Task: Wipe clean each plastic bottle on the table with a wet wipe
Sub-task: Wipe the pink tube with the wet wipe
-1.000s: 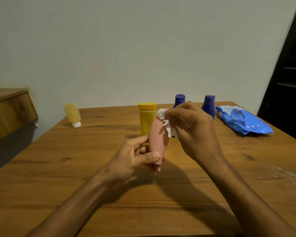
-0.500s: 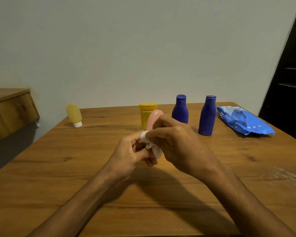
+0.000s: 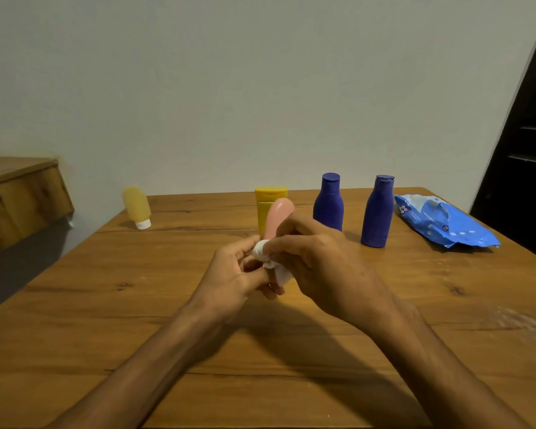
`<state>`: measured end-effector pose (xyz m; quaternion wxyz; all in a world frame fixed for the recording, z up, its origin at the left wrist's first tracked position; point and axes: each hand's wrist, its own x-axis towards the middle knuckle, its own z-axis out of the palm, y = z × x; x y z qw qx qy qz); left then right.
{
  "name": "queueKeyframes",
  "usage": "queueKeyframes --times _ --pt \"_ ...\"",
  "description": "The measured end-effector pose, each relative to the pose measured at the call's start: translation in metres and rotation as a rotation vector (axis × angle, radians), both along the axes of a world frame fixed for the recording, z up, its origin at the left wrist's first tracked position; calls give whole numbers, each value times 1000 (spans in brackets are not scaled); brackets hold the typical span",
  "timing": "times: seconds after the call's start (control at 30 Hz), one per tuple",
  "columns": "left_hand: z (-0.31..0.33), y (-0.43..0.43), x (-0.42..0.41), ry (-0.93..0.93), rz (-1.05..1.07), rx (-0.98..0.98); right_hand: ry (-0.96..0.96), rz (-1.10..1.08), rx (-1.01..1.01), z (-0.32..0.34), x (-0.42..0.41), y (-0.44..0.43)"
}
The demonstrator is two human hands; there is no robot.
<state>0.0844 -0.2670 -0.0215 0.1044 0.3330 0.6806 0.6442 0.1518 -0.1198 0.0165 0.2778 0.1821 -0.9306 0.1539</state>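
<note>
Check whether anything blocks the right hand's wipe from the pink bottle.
Nothing visible does. The right hand holds the wet wipe directly against the pink bottle, which the left hand grips low down.

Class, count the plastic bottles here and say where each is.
5. Pink bottle, gripped by the left hand, right hand pressing a wet wipe on it; yellow bottle behind it; shorter blue bottle and taller blue bottle further right; pale yellow bottle far left. None seems hidden.

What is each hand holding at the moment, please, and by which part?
The left hand grips the pink plastic bottle by its lower end; the right hand pinches a crumpled white wet wipe against it.
</note>
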Motion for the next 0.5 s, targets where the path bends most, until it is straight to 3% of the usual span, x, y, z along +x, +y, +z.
queueKeyframes --times 0.3,0.5 --pt "8 -3 -2 -245 -164 156 341 -67 -328 -5 -6 12" --pt "10 -4 -2 -304 -241 232 352 -82 -525 -4 -8 11"
